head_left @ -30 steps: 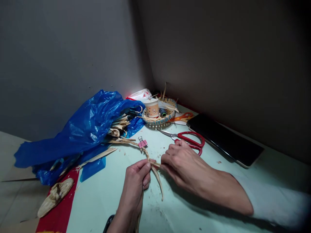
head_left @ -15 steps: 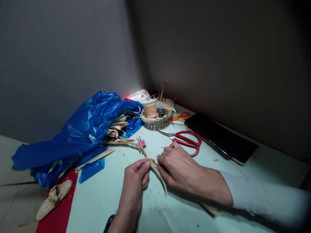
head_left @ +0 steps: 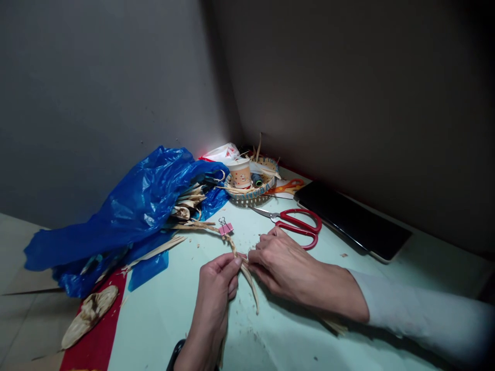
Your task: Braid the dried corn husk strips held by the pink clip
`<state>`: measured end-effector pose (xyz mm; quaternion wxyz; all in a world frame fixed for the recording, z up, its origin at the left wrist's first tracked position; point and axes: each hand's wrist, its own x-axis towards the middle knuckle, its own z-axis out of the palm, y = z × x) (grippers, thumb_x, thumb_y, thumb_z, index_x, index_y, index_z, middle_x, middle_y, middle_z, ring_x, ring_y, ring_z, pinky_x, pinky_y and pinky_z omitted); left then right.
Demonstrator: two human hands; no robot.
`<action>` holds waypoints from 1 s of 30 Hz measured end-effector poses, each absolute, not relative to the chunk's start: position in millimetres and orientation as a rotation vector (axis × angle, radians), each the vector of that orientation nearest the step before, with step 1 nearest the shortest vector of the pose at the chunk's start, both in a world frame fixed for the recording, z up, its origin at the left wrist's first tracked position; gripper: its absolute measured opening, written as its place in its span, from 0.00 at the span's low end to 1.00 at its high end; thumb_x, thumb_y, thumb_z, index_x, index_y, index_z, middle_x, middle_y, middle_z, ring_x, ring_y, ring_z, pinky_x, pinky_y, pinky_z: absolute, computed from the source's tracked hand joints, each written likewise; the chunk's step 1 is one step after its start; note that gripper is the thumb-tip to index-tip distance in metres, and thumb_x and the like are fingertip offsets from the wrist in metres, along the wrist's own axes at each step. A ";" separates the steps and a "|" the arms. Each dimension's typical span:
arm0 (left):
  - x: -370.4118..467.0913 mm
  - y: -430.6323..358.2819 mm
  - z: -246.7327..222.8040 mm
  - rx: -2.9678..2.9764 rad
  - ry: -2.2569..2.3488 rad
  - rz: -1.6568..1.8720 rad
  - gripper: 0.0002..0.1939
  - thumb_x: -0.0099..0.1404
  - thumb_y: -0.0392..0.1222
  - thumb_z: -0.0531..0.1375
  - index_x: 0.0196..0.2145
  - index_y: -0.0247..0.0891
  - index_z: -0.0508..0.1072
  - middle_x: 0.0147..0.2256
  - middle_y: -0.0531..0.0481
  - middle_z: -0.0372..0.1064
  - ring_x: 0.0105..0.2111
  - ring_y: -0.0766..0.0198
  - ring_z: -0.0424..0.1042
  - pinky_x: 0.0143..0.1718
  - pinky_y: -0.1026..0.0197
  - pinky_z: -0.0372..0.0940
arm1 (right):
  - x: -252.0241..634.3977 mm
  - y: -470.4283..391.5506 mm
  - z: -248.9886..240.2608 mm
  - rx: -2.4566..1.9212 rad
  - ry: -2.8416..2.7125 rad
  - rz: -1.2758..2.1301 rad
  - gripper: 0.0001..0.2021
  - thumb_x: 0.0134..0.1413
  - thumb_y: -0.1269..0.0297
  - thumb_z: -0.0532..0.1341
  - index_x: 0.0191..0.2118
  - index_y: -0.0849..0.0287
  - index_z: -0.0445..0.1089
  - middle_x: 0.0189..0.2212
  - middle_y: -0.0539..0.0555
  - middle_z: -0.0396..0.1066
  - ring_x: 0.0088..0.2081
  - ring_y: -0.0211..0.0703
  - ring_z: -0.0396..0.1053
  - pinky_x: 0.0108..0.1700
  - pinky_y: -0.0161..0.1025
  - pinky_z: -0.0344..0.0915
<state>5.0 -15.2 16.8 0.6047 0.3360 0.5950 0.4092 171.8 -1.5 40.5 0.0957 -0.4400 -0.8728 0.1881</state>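
A braid of pale dried plant strips [head_left: 231,244] runs down from a pink binder clip [head_left: 226,229] toward my hands. My left hand [head_left: 217,281] pinches the lower end of the braid between thumb and forefinger. Close on its right, my right hand [head_left: 278,263] is closed on strips that come out of the braid, its fingertips partly hidden. Between the two hands a loose strip [head_left: 252,289] hangs down over the pale green tabletop. More strip ends [head_left: 334,326] show from under my right forearm.
Red-handled scissors [head_left: 299,226] lie beyond my right hand, with a black tablet-like device [head_left: 351,219] to their right. At the left, a blue plastic bag [head_left: 135,196] holds more dried strips. A woven basket [head_left: 251,196] with a paper cup [head_left: 240,173] stands at the back; a woven sole-shaped piece [head_left: 89,317] lies left.
My right hand has shifted slightly left, closer to my left hand. The loose hanging strip has swung a little left. The clip and braid stay almost in place.
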 end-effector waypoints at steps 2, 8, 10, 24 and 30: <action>6.1 -14.7 16.6 0.767 1.386 0.968 0.16 0.47 0.46 0.69 0.29 0.30 0.75 0.13 0.65 0.47 0.14 0.79 0.40 0.16 0.68 0.33 | 172.8 -0.7 40.5 -1.317 -2.575 0.532 0.14 0.65 0.62 0.52 0.34 0.61 0.72 0.31 0.59 0.72 0.37 0.48 0.66 0.44 0.45 0.53; 6.1 -14.0 17.2 0.743 1.352 0.994 0.14 0.48 0.44 0.69 0.29 0.30 0.76 0.14 0.64 0.47 0.15 0.79 0.40 0.16 0.69 0.34 | 175.4 -0.9 42.0 -1.307 -2.493 0.625 0.13 0.66 0.61 0.53 0.37 0.62 0.71 0.34 0.59 0.71 0.39 0.46 0.66 0.39 0.39 0.55; 5.2 -13.9 17.5 0.739 1.332 0.991 0.14 0.48 0.43 0.69 0.29 0.30 0.76 0.15 0.64 0.47 0.15 0.79 0.40 0.16 0.69 0.34 | 174.8 -1.2 42.6 -1.301 -2.482 0.661 0.14 0.66 0.62 0.52 0.35 0.61 0.71 0.32 0.57 0.71 0.36 0.45 0.66 0.38 0.38 0.55; 6.1 -15.2 20.7 0.703 1.310 1.041 0.14 0.47 0.42 0.69 0.29 0.29 0.77 0.13 0.64 0.49 0.13 0.80 0.42 0.15 0.70 0.35 | 181.8 2.0 49.8 -1.323 -2.341 0.611 0.12 0.66 0.62 0.50 0.38 0.57 0.70 0.26 0.51 0.70 0.25 0.37 0.61 0.27 0.36 0.44; 8.0 -15.0 22.8 0.729 1.317 1.038 0.14 0.47 0.43 0.68 0.29 0.30 0.76 0.13 0.63 0.50 0.13 0.79 0.42 0.16 0.70 0.36 | 178.1 1.5 42.3 -1.306 -2.402 0.786 0.18 0.66 0.56 0.51 0.31 0.59 0.69 0.23 0.52 0.69 0.26 0.38 0.61 0.28 0.36 0.46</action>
